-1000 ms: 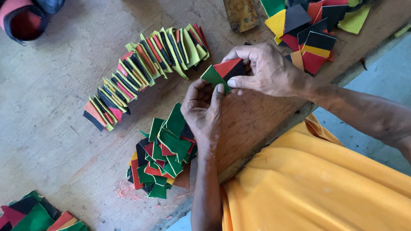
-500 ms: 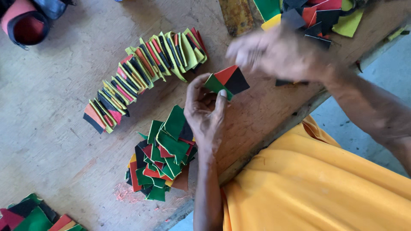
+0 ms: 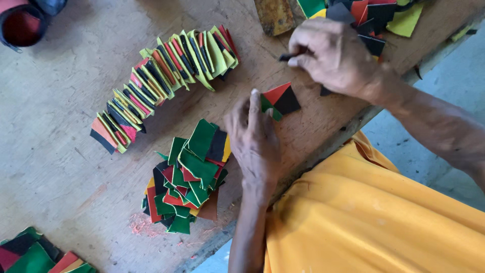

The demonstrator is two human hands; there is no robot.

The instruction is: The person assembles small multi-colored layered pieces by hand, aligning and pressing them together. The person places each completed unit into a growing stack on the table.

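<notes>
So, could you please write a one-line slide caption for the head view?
Left hand holds a red, green and black folded piece while right hand pinches a dark scrap above the wooden table.

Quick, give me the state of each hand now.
Left hand: closed on a red, green and black folded piece.
Right hand: pinching a small dark scrap.

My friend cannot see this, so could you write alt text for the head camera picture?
A person's left hand holds a small folded piece of red, green and black material on a worn wooden table, while the right hand pinches a dark scrap by a heap of coloured pieces. A curved row of folded pieces and a loose green pile lie nearby.
</notes>
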